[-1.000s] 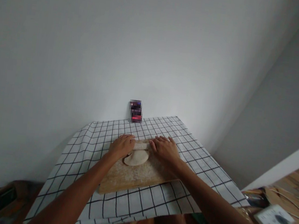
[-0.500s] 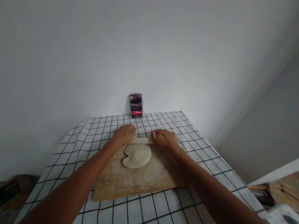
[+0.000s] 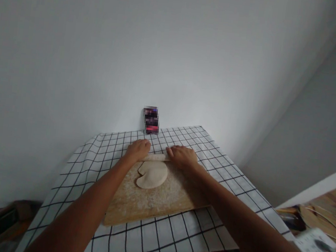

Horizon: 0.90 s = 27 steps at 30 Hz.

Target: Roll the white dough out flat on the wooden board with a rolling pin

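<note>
My left hand [image 3: 139,149] and my right hand [image 3: 182,156] are closed over the two ends of a pale, floury rolling pin [image 3: 156,157]. Only its middle stretch shows between them. The pin lies across the far edge of a flat sheet of dough [image 3: 153,175], which has a notch on its left side. Under the dough is a wooden board [image 3: 146,208] dusted with flour; my forearms cover parts of its left and right sides.
A white cloth with black grid lines [image 3: 174,234] covers the table. Against the wall behind stands a blurred dark upright object [image 3: 151,120]. A white power strip [image 3: 315,244] with a plug lies low at right, and a box [image 3: 5,220] low at left.
The whole view has shifted slightly. My hands hold the pin in nearly the same place at the dough's far edge, and the dough keeps its shape.
</note>
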Each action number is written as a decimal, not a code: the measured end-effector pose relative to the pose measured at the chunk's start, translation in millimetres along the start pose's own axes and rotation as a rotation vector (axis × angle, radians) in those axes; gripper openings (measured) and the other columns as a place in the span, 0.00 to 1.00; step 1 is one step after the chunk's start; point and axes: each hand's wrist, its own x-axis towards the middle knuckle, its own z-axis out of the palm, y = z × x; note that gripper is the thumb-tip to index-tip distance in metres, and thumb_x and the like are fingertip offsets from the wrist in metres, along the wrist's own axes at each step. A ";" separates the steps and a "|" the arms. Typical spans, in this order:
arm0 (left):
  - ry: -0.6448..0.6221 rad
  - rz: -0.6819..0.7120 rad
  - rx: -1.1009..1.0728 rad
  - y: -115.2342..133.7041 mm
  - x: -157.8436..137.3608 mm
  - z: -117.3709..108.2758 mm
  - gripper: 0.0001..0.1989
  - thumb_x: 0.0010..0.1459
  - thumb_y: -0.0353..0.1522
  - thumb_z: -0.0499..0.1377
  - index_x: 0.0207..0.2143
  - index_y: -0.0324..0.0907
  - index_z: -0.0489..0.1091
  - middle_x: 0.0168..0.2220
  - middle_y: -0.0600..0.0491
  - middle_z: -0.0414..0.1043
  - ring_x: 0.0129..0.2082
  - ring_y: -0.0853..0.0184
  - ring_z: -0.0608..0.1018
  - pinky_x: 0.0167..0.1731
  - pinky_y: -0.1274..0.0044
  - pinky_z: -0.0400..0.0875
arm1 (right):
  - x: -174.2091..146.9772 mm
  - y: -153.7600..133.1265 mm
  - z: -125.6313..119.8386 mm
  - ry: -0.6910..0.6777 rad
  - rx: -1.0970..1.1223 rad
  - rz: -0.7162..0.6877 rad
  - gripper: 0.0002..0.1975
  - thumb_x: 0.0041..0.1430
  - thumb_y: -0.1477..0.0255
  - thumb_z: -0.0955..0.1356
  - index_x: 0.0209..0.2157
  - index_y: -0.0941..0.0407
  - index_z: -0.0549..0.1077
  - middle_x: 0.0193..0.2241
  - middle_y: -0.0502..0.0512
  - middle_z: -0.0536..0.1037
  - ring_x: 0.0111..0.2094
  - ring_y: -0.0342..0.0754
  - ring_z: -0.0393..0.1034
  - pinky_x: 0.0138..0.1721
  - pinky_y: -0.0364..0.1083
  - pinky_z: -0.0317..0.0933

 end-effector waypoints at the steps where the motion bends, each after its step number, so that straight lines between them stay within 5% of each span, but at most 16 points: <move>1: 0.008 0.006 -0.005 0.3 -3.6 0.5 0.22 0.75 0.37 0.42 0.52 0.45 0.75 0.58 0.45 0.79 0.59 0.57 0.78 0.59 0.66 0.71 | -4.0 -1.0 -0.2 0.002 -0.004 -0.006 0.32 0.79 0.55 0.50 0.50 0.53 0.80 0.54 0.62 0.83 0.53 0.57 0.79 0.53 0.54 0.68; 9: 0.070 0.114 -0.045 0.1 -42.2 3.7 0.21 0.73 0.32 0.47 0.60 0.43 0.73 0.65 0.47 0.74 0.67 0.62 0.72 0.70 0.70 0.60 | -45.1 -9.3 -13.3 0.048 -0.035 -0.077 0.28 0.79 0.55 0.54 0.50 0.53 0.81 0.52 0.61 0.85 0.55 0.58 0.78 0.61 0.58 0.62; 13: 0.064 0.160 -0.077 -0.6 -53.4 1.3 0.22 0.72 0.31 0.47 0.60 0.41 0.74 0.66 0.47 0.74 0.68 0.64 0.72 0.71 0.73 0.58 | -65.0 -12.1 -26.4 0.028 -0.072 -0.042 0.29 0.77 0.52 0.57 0.43 0.56 0.83 0.45 0.65 0.86 0.48 0.59 0.81 0.52 0.55 0.68; 19: 0.044 0.189 -0.140 -0.6 -56.7 -3.1 0.25 0.71 0.30 0.44 0.60 0.40 0.74 0.64 0.47 0.76 0.66 0.65 0.73 0.69 0.74 0.60 | -86.4 -22.2 -27.8 0.064 -0.093 -0.068 0.31 0.78 0.54 0.56 0.44 0.60 0.83 0.49 0.69 0.83 0.47 0.60 0.81 0.46 0.53 0.71; 27: -0.017 0.177 -0.217 -3.8 -46.8 -2.5 0.27 0.71 0.32 0.42 0.61 0.41 0.74 0.65 0.48 0.75 0.67 0.64 0.74 0.68 0.73 0.64 | -81.4 -26.7 -46.0 -0.056 -0.119 -0.093 0.35 0.78 0.52 0.53 0.42 0.58 0.84 0.47 0.69 0.85 0.49 0.62 0.81 0.46 0.55 0.72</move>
